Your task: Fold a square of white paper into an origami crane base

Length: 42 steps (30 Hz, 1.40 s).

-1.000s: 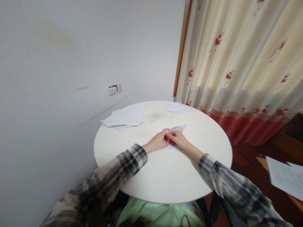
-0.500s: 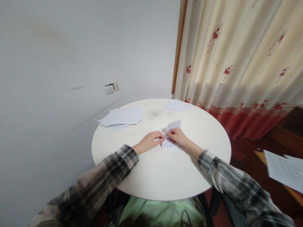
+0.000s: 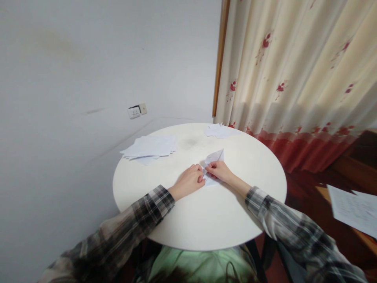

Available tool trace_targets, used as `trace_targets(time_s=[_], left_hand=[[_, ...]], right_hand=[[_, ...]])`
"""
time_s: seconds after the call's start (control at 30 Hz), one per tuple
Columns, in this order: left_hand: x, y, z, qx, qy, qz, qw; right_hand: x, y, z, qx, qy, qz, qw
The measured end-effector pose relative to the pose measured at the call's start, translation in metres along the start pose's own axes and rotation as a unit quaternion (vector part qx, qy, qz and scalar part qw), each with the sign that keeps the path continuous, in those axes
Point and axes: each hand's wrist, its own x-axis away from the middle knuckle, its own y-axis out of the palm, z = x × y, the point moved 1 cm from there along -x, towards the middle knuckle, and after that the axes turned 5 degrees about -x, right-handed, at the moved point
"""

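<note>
A folded sheet of white paper [image 3: 215, 156] lies on the round white table [image 3: 203, 220], its pointed corner toward the far right. My right hand [image 3: 218, 170] rests on its middle, thumb and fingertips pinched together on the paper. At the paper's left edge, my left hand [image 3: 192, 179] has its fingers curled in, closed on that edge. The fingertips of both hands almost meet, and they hide the middle of the paper.
A stack of white sheets [image 3: 150, 146] lies at the table's left rear. Several smaller folded papers [image 3: 220, 131] sit at the far edge. A wall with a socket [image 3: 134, 113] stands behind; a curtain [image 3: 294, 78] hangs at right, above more written sheets [image 3: 352, 208].
My left hand has turned and moved slightly nearer me, its fingers curling from a loose pinch into a closed grip at the paper's left edge. My right hand stays on the paper.
</note>
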Motion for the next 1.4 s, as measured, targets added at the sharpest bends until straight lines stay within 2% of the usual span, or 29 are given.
trace_targets(time_s=[0.2,0.57,0.77,0.97,1.13,1.4], left_hand=[[0.002,-0.004,0.005,-0.009,0.037,-0.009,0.999],[0.0,0.002,0.008,-0.021,-0.037,0.01,0.999],[0.0,-0.004,0.005,0.069,0.037,-0.014,0.997],[0.001,-0.007,-0.004,0.161,0.023,-0.049,0.985],[0.004,-0.002,-0.01,0.158,0.052,-0.065,0.984],[0.011,-0.004,-0.013,0.123,0.101,-0.084,0.984]], right_hand=[[0.002,-0.003,-0.004,0.01,0.001,-0.013,1.0],[0.004,-0.004,-0.008,0.053,-0.029,0.012,0.998],[0.004,-0.007,0.0,0.111,-0.067,0.031,0.991],[0.002,-0.013,0.007,0.094,-0.075,-0.003,0.993],[0.002,-0.017,0.006,0.056,-0.064,-0.034,0.996],[0.001,-0.017,0.005,0.081,-0.043,-0.017,0.996]])
